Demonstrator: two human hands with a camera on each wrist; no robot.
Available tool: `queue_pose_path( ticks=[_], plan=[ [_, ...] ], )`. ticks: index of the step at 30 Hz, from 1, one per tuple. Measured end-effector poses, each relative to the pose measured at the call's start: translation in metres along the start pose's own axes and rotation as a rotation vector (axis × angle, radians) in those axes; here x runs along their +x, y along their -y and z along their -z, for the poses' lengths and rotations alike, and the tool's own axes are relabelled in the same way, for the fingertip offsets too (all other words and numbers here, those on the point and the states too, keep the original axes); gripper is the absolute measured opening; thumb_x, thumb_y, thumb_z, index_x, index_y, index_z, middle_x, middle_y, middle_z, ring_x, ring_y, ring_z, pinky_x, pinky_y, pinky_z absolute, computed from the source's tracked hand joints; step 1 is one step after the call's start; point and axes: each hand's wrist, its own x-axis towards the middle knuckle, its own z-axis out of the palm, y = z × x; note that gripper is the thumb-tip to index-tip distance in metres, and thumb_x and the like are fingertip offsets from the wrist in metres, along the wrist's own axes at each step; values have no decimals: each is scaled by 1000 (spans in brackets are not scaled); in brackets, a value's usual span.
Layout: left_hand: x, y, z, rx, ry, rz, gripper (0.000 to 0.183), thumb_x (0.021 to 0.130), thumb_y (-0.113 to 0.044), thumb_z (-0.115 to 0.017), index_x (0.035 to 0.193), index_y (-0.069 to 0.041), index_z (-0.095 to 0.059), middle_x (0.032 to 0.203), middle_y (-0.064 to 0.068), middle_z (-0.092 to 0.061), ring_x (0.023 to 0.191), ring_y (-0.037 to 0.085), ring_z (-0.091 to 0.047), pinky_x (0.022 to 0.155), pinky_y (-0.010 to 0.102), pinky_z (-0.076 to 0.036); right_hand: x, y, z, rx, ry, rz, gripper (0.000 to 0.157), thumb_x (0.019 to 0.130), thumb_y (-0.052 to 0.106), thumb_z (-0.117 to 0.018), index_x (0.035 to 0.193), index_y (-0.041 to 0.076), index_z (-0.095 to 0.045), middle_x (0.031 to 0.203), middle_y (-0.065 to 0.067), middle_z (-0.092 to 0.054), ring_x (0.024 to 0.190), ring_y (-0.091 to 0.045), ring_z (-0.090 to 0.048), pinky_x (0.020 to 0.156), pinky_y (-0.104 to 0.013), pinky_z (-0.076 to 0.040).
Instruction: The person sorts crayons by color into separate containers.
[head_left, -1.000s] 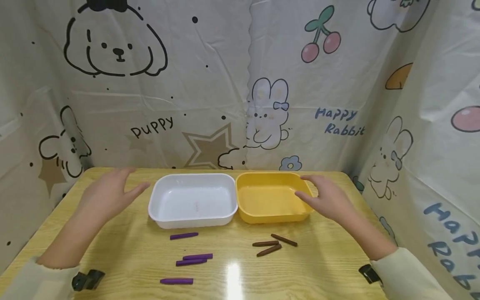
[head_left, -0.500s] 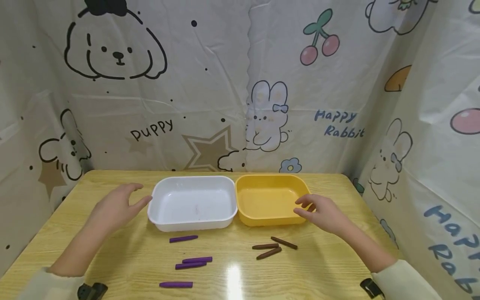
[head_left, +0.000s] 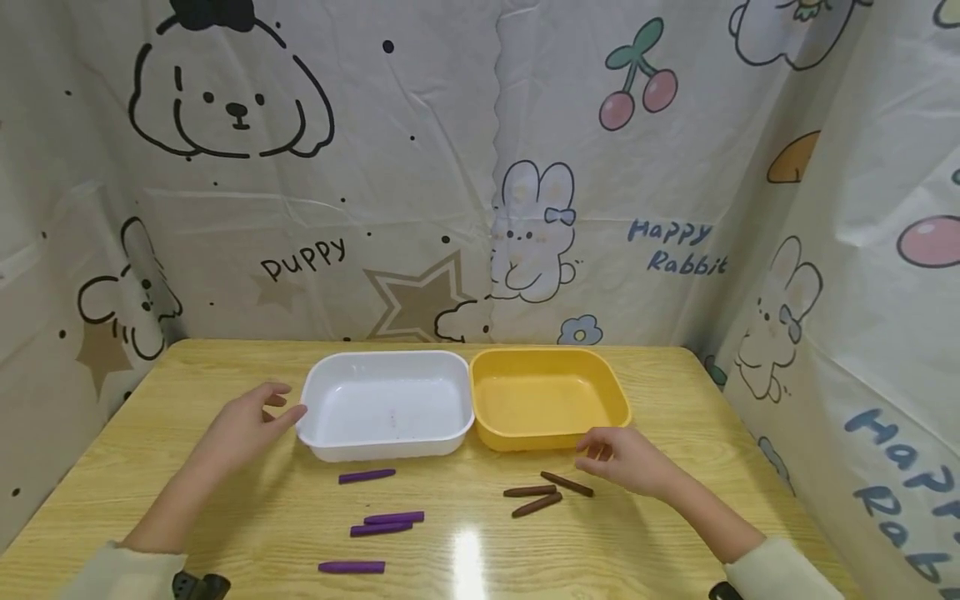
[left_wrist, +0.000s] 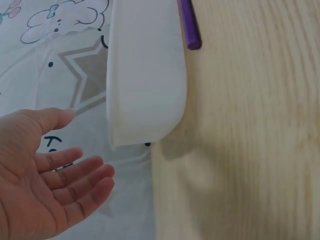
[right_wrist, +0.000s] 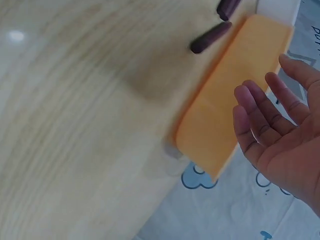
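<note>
My left hand hovers just left of the white tray. In the left wrist view a gap separates its loosely bent fingers from the tray's wall, and nothing is held. My right hand hangs in front of the yellow tray's front right corner, its palm bare in the right wrist view. Below and left of it lie three brown crayons: one slanting crayon nearest the fingers, two others beside it. Several purple crayons, among them a single one, lie before the white tray.
Both trays stand side by side at the back of a wooden table. A touching pair of purple crayons and another purple crayon lie closer to the front edge. A printed cloth hangs behind and at the sides.
My right hand has come down and toward me, from over the yellow tray's right rim to near the brown crayons. The left hand has lowered and shifted slightly right. Trays and crayons stay put.
</note>
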Motion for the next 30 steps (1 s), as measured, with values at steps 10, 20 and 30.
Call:
queue_pose_path(
  ticks=[10,20,30],
  plan=[
    [3,4,-15,-72,25,48,67,93,-43,-52,134,8,-40,122,31,-55,102,43,-58,80,48,-52,0,-15,-21,19,15,15,19,86,22,-67,97,7,-66,80,2,-61,71,-7,-53,61,-21,-44],
    [2,9,-24,-120,34,41,64,93,-36,-56,135,9,-39,116,31,-57,94,37,-62,73,40,-54,2,-23,-38,-14,-13,8,19,84,20,-69,99,7,-67,81,3,-61,70,-4,-51,61,-21,-44],
    [1,9,-29,-138,42,72,66,93,-37,-56,137,9,-37,116,30,-56,96,37,-60,73,39,-54,-1,-22,-48,-60,-26,69,14,82,17,-71,94,12,-68,78,4,-53,68,-3,-43,58,-21,-38]
  ],
)
